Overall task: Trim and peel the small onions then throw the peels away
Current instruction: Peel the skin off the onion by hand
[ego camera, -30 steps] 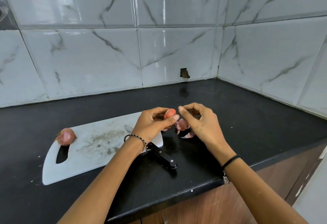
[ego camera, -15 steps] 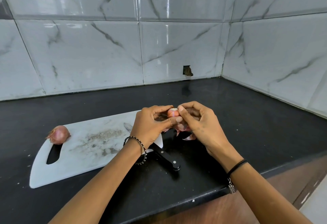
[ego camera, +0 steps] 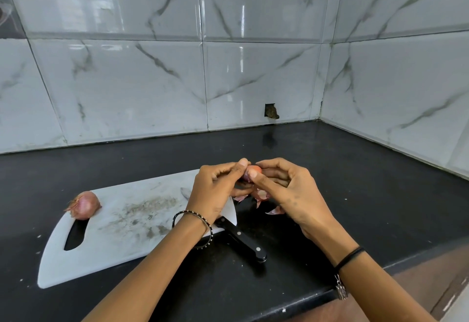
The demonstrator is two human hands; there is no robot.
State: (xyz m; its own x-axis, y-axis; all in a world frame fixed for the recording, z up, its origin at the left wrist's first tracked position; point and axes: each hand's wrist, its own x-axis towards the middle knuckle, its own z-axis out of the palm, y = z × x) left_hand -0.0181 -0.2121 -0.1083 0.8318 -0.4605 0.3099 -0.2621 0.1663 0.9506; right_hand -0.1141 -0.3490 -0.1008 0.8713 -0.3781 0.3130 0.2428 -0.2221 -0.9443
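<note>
Both hands, slightly apart a second ago, now meet around the small pinkish-orange partly peeled onion [ego camera: 254, 170], held above the glossy black stone surface [ego camera: 368, 182] just past the right end of the white plastic cutting board [ego camera: 121, 235]. Left hand [ego camera: 215, 189]: fingers curled, thumb and forefinger pinching the onion's left side. Right hand [ego camera: 286, 194]: thumb pressed on the onion's front, fingers curled behind it. Only a small part of the bulb shows between the fingertips. Loose pink papery peels [ego camera: 262, 194] lie on the surface directly below the hands, partly hidden by them. An unpeeled reddish-purple onion with dry skin [ego camera: 85, 204] rests on the board's left end, beside the slot-shaped handle cutout, well apart from the hands. Board flat, round-cornered, smeared with greyish residue across its middle. Black-handled riveted knife [ego camera: 245, 241]: handle on the surface near the front edge, blade running onto the board beneath the left wrist. Glossy white marble-patterned wall tiles [ego camera: 152, 80] stand behind.
</note>
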